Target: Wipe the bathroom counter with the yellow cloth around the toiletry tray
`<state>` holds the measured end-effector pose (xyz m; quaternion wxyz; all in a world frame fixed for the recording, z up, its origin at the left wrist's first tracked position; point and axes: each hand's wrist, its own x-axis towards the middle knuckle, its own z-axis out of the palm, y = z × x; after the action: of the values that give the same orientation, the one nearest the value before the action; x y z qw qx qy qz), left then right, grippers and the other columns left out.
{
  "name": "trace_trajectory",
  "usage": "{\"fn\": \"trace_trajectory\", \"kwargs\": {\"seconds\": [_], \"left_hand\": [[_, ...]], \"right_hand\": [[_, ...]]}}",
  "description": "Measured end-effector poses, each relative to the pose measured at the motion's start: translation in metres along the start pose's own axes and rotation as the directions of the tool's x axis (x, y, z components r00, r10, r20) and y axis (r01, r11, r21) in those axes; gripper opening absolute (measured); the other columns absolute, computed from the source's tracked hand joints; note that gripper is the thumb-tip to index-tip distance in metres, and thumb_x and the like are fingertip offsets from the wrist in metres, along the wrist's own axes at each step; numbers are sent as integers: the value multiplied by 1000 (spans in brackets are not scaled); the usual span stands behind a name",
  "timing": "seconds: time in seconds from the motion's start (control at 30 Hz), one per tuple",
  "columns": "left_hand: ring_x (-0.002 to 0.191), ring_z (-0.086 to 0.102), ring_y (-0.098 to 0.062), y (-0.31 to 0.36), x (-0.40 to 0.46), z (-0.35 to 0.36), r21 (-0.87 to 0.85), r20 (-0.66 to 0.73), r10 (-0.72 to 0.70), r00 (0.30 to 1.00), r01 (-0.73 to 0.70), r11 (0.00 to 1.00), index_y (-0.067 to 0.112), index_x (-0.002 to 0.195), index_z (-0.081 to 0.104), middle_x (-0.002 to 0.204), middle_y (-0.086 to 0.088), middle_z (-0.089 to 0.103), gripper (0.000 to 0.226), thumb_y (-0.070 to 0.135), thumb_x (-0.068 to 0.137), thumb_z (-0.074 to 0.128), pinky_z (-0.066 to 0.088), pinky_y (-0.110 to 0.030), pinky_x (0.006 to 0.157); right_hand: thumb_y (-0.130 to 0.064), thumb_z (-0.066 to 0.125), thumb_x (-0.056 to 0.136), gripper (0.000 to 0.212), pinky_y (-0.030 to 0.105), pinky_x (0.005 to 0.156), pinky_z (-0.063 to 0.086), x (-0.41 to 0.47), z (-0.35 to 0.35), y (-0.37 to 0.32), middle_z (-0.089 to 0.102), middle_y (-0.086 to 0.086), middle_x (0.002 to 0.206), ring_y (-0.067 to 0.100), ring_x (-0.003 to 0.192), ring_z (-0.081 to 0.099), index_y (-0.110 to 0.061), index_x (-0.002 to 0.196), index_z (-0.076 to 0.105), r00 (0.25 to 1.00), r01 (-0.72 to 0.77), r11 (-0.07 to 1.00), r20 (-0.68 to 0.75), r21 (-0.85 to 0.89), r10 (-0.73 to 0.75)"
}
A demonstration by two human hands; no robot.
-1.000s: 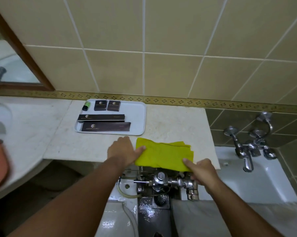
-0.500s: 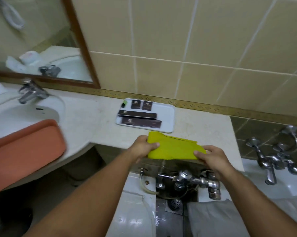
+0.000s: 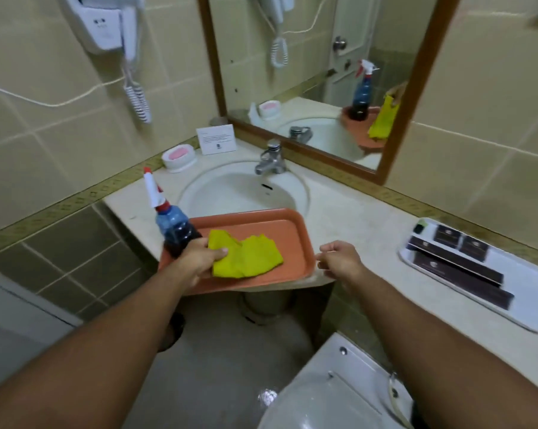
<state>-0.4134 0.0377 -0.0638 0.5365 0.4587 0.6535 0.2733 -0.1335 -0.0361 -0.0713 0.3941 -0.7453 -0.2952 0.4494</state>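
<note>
Left hand (image 3: 199, 258), grip closed on the crumpled yellow cloth (image 3: 246, 258), lays it on the orange plastic tray (image 3: 292, 230) at frame centre, beside a blue spray bottle (image 3: 173, 227). Right hand (image 3: 338, 258), grip loosely open and empty, hovers at the tray's edge. White toiletry tray (image 3: 521, 317) sits at right on the beige table (image 3: 354, 212). Wiping appears finished; cloth being put away.

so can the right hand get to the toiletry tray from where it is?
Probably yes. The right hand hangs empty by the orange tray, and only bare counter lies between it and the toiletry tray further right.
</note>
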Motion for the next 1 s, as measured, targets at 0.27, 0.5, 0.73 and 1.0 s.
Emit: {"fn": "trace_trajectory", "kwargs": {"seconds": [0.27,0.5,0.73,1.0], "left_hand": [[117,63,-37,-58,55,-25,59,-119,-138,983,146,988,0,134,57,131,-20,64,53,14,87,77,52,-51,101],[114,63,-36,-55,53,-24,69,-119,-96,988,104,992,4,133,60,129,-17,65,47,12,89,74,53,-50,99],[111,66,-33,-37,51,-15,-42,11,-51,999,51,998,5,125,62,124,-16,69,36,9,91,71,55,-51,98],[138,42,-36,-17,22,32,824,-48,374,926,-174,539,14,148,36,153,-16,39,63,30,93,63,38,-45,109]], "right_hand": [[-36,58,85,23,37,80,50,30,70,-6,69,9,107,31,100,62,-18,99,62,940,305,605,131,-735,-315],[-42,65,89,43,36,84,48,41,111,-31,67,22,117,35,108,63,0,97,68,963,269,518,236,-812,-130],[-16,62,83,29,34,78,50,36,87,-36,68,23,113,36,105,64,4,104,66,986,123,621,24,-774,-165],[-21,45,90,36,41,86,46,-18,24,-36,49,9,131,33,115,54,-19,126,48,946,145,403,7,-904,-325]]}}
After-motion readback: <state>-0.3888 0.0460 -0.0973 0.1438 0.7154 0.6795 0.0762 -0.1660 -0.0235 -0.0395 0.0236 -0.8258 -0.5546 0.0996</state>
